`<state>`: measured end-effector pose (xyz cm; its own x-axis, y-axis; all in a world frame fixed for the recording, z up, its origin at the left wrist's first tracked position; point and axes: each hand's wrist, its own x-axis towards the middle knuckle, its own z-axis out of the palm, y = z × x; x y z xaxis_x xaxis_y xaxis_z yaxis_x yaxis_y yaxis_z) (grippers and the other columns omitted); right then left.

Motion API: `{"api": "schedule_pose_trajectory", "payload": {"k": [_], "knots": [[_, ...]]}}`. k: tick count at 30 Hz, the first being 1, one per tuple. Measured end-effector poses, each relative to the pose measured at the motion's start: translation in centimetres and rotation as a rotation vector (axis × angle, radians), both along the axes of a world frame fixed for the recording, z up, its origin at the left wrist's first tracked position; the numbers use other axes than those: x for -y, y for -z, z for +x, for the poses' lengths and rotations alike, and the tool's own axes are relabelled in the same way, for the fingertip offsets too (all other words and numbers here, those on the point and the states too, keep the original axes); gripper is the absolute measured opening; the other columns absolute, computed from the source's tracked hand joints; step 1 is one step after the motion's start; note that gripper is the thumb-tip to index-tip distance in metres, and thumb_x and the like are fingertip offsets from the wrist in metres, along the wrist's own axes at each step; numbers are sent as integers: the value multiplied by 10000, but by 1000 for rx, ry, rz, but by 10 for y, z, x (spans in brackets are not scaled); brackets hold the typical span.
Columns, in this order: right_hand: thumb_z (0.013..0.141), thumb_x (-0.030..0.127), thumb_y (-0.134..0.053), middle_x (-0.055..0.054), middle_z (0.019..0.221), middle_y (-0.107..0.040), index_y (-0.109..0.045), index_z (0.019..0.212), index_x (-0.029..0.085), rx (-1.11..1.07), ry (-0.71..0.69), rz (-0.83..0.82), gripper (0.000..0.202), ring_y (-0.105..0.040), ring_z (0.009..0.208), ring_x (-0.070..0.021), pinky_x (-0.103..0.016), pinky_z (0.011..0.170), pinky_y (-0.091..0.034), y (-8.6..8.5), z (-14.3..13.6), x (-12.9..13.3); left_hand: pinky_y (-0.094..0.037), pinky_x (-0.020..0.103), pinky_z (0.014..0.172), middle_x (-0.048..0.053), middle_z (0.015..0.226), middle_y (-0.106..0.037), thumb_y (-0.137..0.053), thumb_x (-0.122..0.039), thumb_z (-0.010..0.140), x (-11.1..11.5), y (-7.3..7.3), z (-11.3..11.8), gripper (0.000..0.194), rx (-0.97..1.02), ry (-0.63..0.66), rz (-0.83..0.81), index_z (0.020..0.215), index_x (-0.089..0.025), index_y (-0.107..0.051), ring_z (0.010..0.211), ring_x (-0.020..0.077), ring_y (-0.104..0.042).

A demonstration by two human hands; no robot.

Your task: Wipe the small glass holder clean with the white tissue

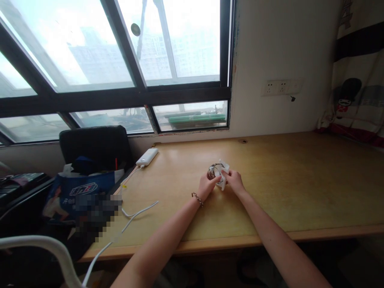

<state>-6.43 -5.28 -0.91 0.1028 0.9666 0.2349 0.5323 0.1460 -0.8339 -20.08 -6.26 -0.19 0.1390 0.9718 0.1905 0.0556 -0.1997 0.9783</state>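
Note:
Over the middle of the desk, my left hand (207,185) is closed around a shiny, silvery rounded object (212,171), perhaps a small cup or bowl; its exact kind is too small to tell. A bracelet sits on that wrist. My right hand (235,181) pinches a thin white sheet (223,165), like a tissue or wipe, against the object's right side. Both hands are close together, and the fingers partly hide the object's lower part.
A white power bank (147,157) lies at the desk's (300,180) back left corner, its white cable (132,218) trailing along the left side. Left of the desk stand a black chair (94,142) and a blue bag (64,196). Wall sockets (282,87) are behind.

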Motion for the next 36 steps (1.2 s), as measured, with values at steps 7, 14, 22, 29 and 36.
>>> {"api": "schedule_pose_trajectory", "payload": {"k": [7, 14, 22, 29, 36], "knots": [[829, 432, -346, -111, 611, -636, -630, 624, 130, 291, 98, 77, 462, -557, 551, -156, -221, 513, -335, 1, 0, 5, -338, 189, 452, -16, 510, -510, -655, -403, 585, -1, 1, 2, 311, 80, 10, -49, 592, -113, -544, 466, 77, -448], [745, 396, -493, -65, 695, -655, -638, 764, 146, 150, 0, 11, 290, -581, 625, -157, -202, 536, -365, 0, -2, 3, -169, 181, 327, -67, 389, -349, -550, -495, 662, -6, 4, -3, 384, 143, 13, -175, 555, -132, -487, 312, 28, -264], [785, 332, -422, -108, 753, -659, -642, 769, 123, 194, 117, -83, 304, -600, 701, -187, -233, 603, -408, 14, -3, -4, -270, 184, 383, -27, 481, -469, -519, -532, 675, -9, 5, -1, 419, 65, 40, -89, 677, -118, -588, 399, 55, -379], [834, 435, -258, -87, 542, -613, -647, 715, 113, -4, 136, -229, 518, -549, 426, -145, -217, 424, -388, 9, -3, 1, -432, 253, 707, 78, 991, -609, -623, -398, 657, -6, 2, 3, 448, 145, 245, -59, 1020, -139, -580, 844, 183, -561], [786, 347, -439, -97, 740, -653, -636, 802, 118, 200, 153, -110, 302, -604, 662, -176, -216, 559, -413, 10, 0, -4, -435, 308, 782, 106, 990, -625, -663, -330, 628, -10, 5, 0, 406, 231, 256, -148, 964, -109, -610, 898, 221, -572]]}}
